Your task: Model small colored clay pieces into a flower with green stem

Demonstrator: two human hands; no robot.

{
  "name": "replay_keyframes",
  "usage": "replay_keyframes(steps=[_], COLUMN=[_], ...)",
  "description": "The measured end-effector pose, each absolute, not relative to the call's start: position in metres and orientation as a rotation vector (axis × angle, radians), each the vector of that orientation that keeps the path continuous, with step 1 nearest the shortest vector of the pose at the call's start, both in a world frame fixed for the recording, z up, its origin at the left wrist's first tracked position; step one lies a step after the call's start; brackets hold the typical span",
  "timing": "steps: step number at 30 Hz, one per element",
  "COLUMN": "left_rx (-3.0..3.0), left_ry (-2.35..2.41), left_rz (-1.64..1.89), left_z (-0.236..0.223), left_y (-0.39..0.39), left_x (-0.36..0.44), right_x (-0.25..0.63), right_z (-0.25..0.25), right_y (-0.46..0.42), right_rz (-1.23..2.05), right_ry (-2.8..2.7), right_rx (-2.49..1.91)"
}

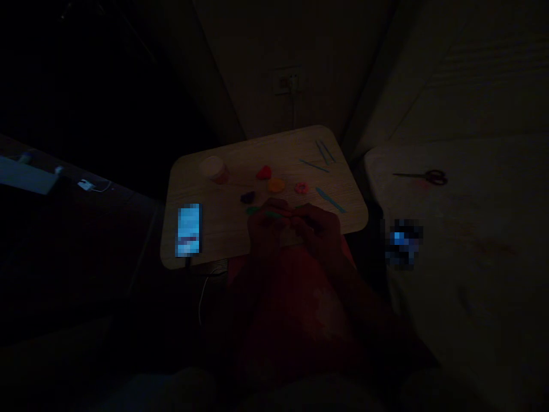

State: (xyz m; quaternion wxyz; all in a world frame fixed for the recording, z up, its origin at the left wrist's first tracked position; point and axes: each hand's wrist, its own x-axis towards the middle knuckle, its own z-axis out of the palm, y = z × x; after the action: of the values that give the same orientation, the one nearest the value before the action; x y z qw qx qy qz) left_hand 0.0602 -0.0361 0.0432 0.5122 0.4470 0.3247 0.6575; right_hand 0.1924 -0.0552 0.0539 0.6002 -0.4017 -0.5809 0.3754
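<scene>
The scene is very dark. My left hand (269, 226) and my right hand (316, 226) meet at the near edge of a small wooden table (223, 229), fingers bent and pinched together. Whatever lies between them is hidden. Green modelling clay (253, 211) shows beside and between the left fingers; whether it is held or on the table I cannot tell. Just beyond the hands lie a dark purple lump (247, 197), an orange piece (275, 185), a red piece (264, 172) and a pink ring-like piece (301, 187).
A lit phone (189, 230) lies on the table's left side. A tub (217, 169) stands at the back left. Blue modelling tools (330, 199) and several thin sticks (314, 166) lie on the right. Scissors (435, 177) rest on a pale surface (472, 200) further right.
</scene>
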Motion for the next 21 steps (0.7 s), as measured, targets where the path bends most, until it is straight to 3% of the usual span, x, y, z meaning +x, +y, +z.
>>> replay_keyframes(steps=[21], left_rx=[1.101], left_ry=[0.923], left_rz=[1.614], left_z=[0.0421], left_y=[-0.033], left_x=[0.0611], right_x=[0.1943], right_z=[0.0492], right_y=[-0.0537], right_rz=[0.762], right_ry=[-1.403], right_rx=[-1.012])
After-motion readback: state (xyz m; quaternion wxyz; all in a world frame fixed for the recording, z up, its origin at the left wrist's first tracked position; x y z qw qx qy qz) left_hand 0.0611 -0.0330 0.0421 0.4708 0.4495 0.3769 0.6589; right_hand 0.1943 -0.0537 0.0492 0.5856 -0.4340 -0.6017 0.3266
